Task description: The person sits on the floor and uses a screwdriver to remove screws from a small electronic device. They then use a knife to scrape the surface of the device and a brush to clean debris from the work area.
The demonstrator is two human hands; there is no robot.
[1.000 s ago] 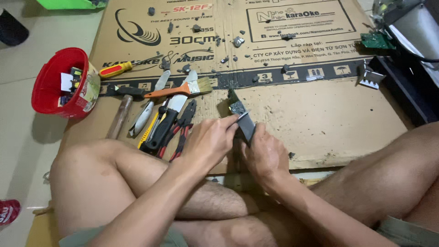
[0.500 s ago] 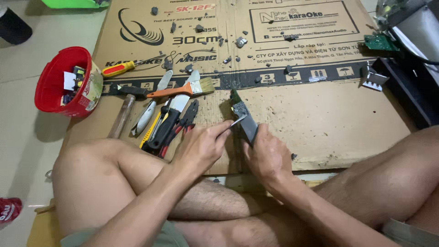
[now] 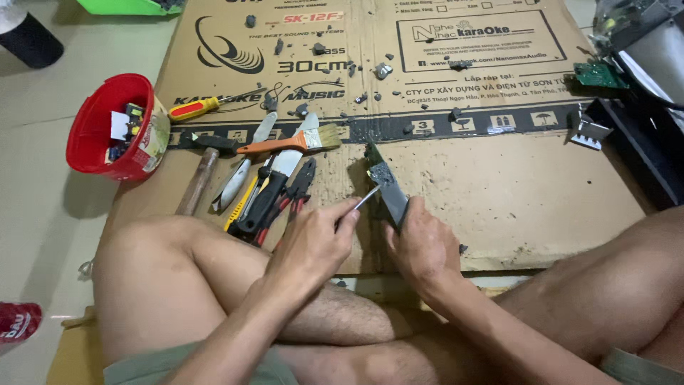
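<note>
A flattened cardboard sheet (image 3: 499,185) covers the floor as the work surface. At its left edge stands a red bucket (image 3: 107,125), with a hammer (image 3: 199,178), paintbrush (image 3: 292,141) and yellow-handled screwdriver (image 3: 196,108) beside it. Near the sheet's front edge, the right hand (image 3: 424,246) has its grip closed around a dark circuit board (image 3: 385,185), held tilted. The left hand (image 3: 313,246) pinches a thin metal tool (image 3: 367,196), perhaps tweezers, whose tip touches the board.
</note>
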